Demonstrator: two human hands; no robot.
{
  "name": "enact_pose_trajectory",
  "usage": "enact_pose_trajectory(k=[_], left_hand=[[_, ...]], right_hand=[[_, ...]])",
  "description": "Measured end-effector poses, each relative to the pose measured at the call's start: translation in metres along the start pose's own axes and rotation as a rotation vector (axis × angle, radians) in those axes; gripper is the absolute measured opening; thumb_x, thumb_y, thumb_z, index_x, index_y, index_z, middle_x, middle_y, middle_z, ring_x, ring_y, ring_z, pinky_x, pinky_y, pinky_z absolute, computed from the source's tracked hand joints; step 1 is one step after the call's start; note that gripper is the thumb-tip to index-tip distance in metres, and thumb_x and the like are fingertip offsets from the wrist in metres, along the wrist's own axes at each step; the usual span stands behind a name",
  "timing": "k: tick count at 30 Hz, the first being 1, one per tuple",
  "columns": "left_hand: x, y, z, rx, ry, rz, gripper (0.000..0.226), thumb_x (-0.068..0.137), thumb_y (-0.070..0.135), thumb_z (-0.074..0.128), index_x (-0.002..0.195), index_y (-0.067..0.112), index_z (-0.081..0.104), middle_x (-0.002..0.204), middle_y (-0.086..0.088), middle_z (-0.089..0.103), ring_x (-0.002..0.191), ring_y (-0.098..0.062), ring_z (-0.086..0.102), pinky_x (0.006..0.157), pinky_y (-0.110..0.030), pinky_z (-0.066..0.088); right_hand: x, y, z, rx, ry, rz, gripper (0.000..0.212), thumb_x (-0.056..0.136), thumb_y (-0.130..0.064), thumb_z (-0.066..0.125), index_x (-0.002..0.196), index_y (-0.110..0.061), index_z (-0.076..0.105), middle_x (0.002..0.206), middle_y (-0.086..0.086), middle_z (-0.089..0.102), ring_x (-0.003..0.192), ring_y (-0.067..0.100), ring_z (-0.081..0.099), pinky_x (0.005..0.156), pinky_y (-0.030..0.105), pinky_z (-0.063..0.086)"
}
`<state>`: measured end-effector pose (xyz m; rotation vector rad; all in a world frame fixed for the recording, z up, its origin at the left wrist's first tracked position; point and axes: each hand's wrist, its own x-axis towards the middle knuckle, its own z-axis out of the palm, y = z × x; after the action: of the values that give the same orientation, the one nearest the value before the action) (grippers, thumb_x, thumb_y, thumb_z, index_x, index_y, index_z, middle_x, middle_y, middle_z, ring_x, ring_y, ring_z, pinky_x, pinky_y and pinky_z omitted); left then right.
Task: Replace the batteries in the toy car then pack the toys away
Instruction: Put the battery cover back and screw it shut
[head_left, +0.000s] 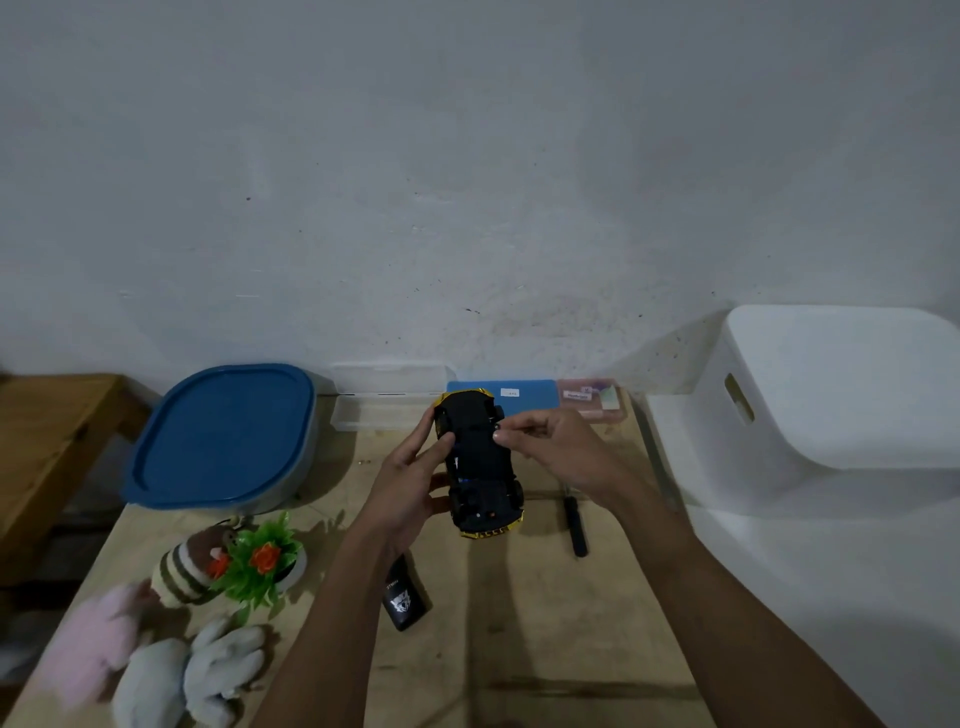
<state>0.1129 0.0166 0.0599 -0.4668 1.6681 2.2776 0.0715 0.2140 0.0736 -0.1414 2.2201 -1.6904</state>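
A yellow toy car is held upside down above the wooden table, its black underside facing me. My left hand grips the car's left side. My right hand is at the car's right edge, fingertips pinched together on something too small to make out. A black screwdriver lies on the table right of the car. A black remote with a white emblem lies under my left forearm. Plush toys lie at the near left: a striped one, a pink one and a grey one.
A blue-lidded container stands at the back left. A clear open case, a blue box and a pinkish box line the wall. A small plastic plant stands beside the plush toys. A white bin stands on the right.
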Motion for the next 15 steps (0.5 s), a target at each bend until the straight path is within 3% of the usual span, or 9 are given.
enact_pose_trajectory(k=[15], left_hand=[[-0.0077, 0.0033, -0.0016, 0.064, -0.032, -0.016, 0.043, 0.096, 0.024, 0.062, 0.132, 0.046, 0.057, 0.109, -0.003, 0.075, 0.089, -0.027, 0.067, 0.079, -0.046, 0.055]], right_hand=[[-0.0001, -0.0044, -0.0012, -0.061, -0.069, 0.021, 0.020, 0.083, -0.033, 0.074, 0.100, -0.024, 0.075, 0.101, -0.009, 0.074, 0.101, 0.008, 0.066, 0.097, 0.033, 0.050]])
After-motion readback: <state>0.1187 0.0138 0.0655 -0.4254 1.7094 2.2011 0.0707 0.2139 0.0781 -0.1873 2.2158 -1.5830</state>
